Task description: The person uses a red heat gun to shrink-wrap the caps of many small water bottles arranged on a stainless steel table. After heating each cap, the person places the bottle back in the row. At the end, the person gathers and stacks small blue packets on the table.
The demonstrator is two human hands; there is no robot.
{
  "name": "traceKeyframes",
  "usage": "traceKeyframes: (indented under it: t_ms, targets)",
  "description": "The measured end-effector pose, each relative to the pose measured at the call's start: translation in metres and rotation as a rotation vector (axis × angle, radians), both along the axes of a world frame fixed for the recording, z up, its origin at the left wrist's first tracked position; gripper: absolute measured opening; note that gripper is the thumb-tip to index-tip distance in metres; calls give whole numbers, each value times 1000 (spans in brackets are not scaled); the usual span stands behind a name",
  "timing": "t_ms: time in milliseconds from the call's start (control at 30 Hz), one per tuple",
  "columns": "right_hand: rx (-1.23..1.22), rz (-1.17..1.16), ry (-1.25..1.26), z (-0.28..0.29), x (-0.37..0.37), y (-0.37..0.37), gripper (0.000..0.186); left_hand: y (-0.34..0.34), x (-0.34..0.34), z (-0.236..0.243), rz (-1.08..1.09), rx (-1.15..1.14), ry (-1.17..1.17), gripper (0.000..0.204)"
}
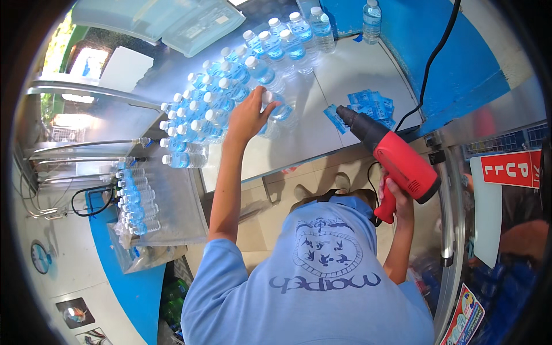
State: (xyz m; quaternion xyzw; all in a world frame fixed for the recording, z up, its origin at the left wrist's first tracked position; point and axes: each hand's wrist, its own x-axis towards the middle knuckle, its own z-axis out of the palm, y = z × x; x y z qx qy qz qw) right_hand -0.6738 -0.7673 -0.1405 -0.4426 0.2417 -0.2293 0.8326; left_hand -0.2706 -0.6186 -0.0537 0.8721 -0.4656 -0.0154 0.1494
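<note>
My left hand (248,117) reaches over the counter with its thumb and fingers about the top of a small clear water bottle (280,109) with a white cap and blue label. That bottle stands at the near right edge of a large group of similar bottles (215,100). My right hand (399,198) grips the handle of a red and black heat gun (405,164), held right of my body. Its dark nozzle points up and left, near a loose pile of flat blue plastic labels (371,106) on the counter.
A lone bottle (372,23) stands at the back by the blue wall. The gun's black cord (435,63) hangs at the right. More bottles (136,198) stand in rows at the left, near metal pipes (86,149). Pale blue bins (204,26) sit at the back.
</note>
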Motion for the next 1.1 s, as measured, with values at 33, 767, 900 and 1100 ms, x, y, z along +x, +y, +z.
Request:
traceKeyframes:
  t_ms: [33,767,900,1100]
  targets:
    - [9,18,7,-3,2,-1,29,-3,-3,2,58,24,106,58]
    - [11,223,36,-9,81,15,26,-13,33,10,-451,264,43,64]
    - [-3,196,-4,-10,81,21,26,-14,35,11,-483,257,66,65]
    - [-5,185,-18,-13,81,25,26,-15,38,10,-519,240,53,65]
